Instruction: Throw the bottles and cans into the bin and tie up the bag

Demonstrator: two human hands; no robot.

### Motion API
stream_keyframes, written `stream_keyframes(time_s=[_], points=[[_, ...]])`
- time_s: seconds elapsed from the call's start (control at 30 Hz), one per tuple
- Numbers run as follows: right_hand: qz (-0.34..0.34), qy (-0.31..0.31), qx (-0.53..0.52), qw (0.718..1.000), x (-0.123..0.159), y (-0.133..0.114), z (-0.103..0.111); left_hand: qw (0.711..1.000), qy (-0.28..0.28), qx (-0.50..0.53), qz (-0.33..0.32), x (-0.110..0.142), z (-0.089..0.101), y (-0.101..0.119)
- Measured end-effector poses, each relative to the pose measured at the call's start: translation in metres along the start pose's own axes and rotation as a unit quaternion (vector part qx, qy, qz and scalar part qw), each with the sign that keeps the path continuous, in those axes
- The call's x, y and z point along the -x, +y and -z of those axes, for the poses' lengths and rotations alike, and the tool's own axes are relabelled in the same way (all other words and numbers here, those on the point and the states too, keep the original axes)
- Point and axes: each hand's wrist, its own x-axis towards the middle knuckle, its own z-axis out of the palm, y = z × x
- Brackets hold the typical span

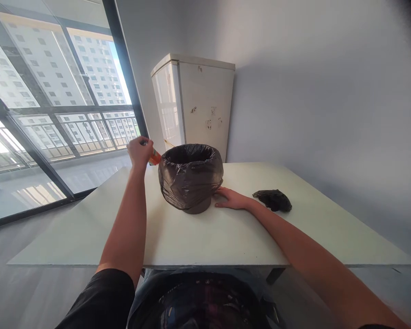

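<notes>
A trash can (197, 208) stands upright on the table, lined with a dark translucent trash bag (192, 180) folded over its rim. My left hand (139, 150) is raised just left of the rim, closed around an orange-red item (155, 157) with a bit of green and white on it. Its shape is partly covered by my fingers, so I cannot tell its exact kind. Low on the can's right side, my right hand (233, 199) lies near the tabletop with fingers stretched toward the can and thumb apart. Its fingertips are partly hidden beside the bag.
A crumpled black plastic bag (274, 200) lies on the pale table (198, 246), right of my right hand. Behind the table stands a worn white refrigerator (205, 105). Glass sliding doors (55, 114) are on the left, a plain wall (311, 100) on the right.
</notes>
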Motion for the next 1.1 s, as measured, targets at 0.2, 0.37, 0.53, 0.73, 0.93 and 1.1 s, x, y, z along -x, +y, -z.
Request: stream_keyframes(time_s=[0.2, 0.37, 0.53, 0.73, 0.93, 1.1], points=[[0.004, -0.003, 0.003, 1.0, 0.0, -0.002, 0.0, 0.977, 0.12, 0.075, -0.162, 0.006, 0.057, 0.09], [0.001, -0.009, 0.009, 1.0, 0.0, -0.003, 0.001, 0.954, 0.059, 0.126, -0.264, 0.038, 0.034, 0.126], [-0.008, -0.007, 0.006, 1.0, 0.0, -0.001, 0.0, 0.933, -0.132, 0.117, -0.314, 0.044, 0.012, 0.118], [0.005, -0.007, -0.012, 1.0, 0.0, 0.0, 0.0, 0.926, -0.227, 0.099, -0.286, 0.048, 0.019, 0.099], [0.0, 0.002, -0.044, 0.999, 0.002, -0.002, -0.001, 0.95, -0.224, 0.147, -0.159, 0.052, 0.036, 0.083], [-0.088, 0.096, -0.238, 0.962, -0.005, 0.001, -0.004, 0.976, -0.133, 0.162, 0.061, 0.047, 0.047, 0.047]])
